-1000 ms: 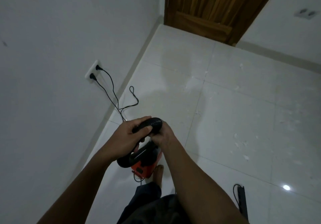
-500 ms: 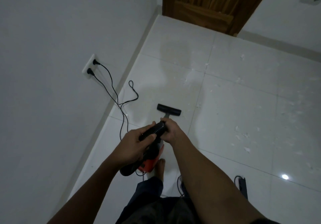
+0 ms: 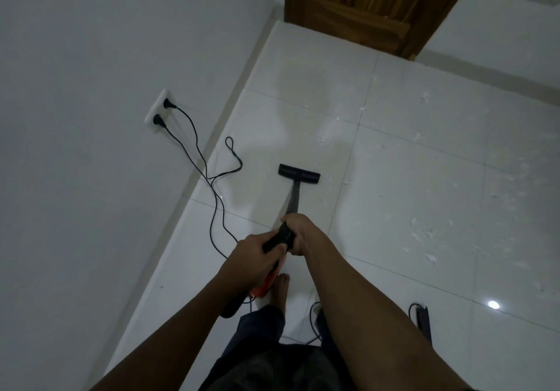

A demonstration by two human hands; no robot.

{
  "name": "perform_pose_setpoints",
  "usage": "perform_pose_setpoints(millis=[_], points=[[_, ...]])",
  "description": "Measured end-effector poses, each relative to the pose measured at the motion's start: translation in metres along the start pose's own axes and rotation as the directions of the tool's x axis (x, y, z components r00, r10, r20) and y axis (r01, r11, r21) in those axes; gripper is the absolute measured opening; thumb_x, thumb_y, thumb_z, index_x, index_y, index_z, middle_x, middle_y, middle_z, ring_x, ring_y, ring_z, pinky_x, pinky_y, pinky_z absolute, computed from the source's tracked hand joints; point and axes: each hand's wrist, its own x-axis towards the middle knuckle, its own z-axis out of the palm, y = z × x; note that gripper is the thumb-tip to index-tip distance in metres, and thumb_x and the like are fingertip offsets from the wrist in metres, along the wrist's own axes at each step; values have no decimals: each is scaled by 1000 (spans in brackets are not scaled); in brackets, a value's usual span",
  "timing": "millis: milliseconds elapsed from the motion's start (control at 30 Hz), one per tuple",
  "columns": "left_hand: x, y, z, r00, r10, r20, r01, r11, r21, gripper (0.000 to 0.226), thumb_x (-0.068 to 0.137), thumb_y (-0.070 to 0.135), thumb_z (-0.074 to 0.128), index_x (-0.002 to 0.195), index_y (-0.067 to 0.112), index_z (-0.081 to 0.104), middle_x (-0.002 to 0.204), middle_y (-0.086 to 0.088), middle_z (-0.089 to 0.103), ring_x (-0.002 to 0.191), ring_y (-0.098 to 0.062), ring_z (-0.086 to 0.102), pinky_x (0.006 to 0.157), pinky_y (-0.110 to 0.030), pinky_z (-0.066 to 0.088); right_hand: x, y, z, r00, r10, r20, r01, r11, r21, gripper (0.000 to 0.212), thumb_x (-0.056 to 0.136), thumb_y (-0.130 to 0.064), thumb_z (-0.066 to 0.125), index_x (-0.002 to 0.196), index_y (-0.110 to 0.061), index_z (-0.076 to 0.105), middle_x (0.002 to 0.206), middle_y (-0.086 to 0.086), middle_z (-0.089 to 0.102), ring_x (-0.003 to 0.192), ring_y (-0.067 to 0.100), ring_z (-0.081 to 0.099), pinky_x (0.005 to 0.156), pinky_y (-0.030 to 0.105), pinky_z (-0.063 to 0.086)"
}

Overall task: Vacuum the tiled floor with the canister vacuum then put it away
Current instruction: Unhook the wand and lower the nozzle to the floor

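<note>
1. Black plastic is filling both hands: the left hand [image 3: 253,257] is curling its fingers round the rear of the handle [image 3: 277,239], and the right hand [image 3: 300,233] is wrapping round the same handle just ahead of it.
2. The wand [image 3: 293,199] is running forward and down from the right hand to the nozzle [image 3: 299,173], which is lying flat and crosswise on the floor [image 3: 424,193].
3. The orange vacuum [image 3: 261,290] is showing only in part under the left wrist, just beside a bare foot [image 3: 279,289]. Whether it is hanging or resting on the tiles cannot be told.
4. White scraps [image 3: 430,258] are lying scattered over the tiles to the right of the nozzle and beyond it, well apart from the hands.
5. Two black cords [image 3: 215,208] are hanging from a socket [image 3: 160,111] on the left wall [image 3: 91,148] and trailing across the floor towards the person's feet, one of them making a loop near the skirting.
6. A wooden door [image 3: 363,2] is standing at the far end of the floor.
7. A dark strip [image 3: 423,324] is lying on the tiles at the lower right, near the right forearm.
</note>
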Motion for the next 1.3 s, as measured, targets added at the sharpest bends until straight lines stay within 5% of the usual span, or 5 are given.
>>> perform_pose_setpoints(millis=[200, 600, 767, 1000, 1300], points=[[-15, -10, -7, 998, 13, -62, -17, 998, -63, 29, 102, 34, 55, 128, 27, 67, 89, 2, 75, 82, -11, 72, 77, -30, 61, -8, 0, 13, 1000, -3, 14, 5, 992, -130, 18, 103, -18, 48, 91, -4, 48, 83, 13, 53, 68, 24, 53, 58, 34, 48], [-4, -36, -5, 997, -81, 20, 82, 996, -43, 30, 104, 30, 53, 133, 27, 60, 72, 13, 59, 60, -3, 56, 58, -17, 43, 38, 22, 41, 986, -132, -107, 133, 991, 8, 46, 101, -14, 52, 145, -8, 40, 128, 19, 58, 76, 26, 61, 50, 30, 52], [2, -39, 4, 999, -40, 29, 40, 999, -6, 37, 103, 31, 53, 139, 22, 58, 108, -1, 70, 92, -11, 68, 82, -26, 56, 36, 15, 30, 996, -21, -81, 13, 995, -96, 23, 102, -12, 44, 120, -2, 55, 87, 13, 60, 65, 25, 57, 57, 33, 52], [26, -37, 22, 997, -65, 42, 59, 991, 121, 47, 103, 38, 54, 149, 28, 47, 135, -2, 57, 117, -19, 58, 95, -29, 50, 56, 19, 12, 956, -256, -140, 241, 963, -119, 36, 107, -12, 39, 142, -10, 46, 94, 8, 58, 73, 21, 59, 57, 29, 52], [77, -14, 39, 997, -73, 26, 65, 970, 233, 39, 105, 35, 49, 143, 25, 51, 119, -1, 61, 99, -13, 58, 86, -25, 52, 106, -11, -16, 958, -245, -148, 241, 969, -48, 50, 107, -26, 41, 157, -27, 33, 120, 13, 63, 94, 27, 64, 94, 48, 59]])
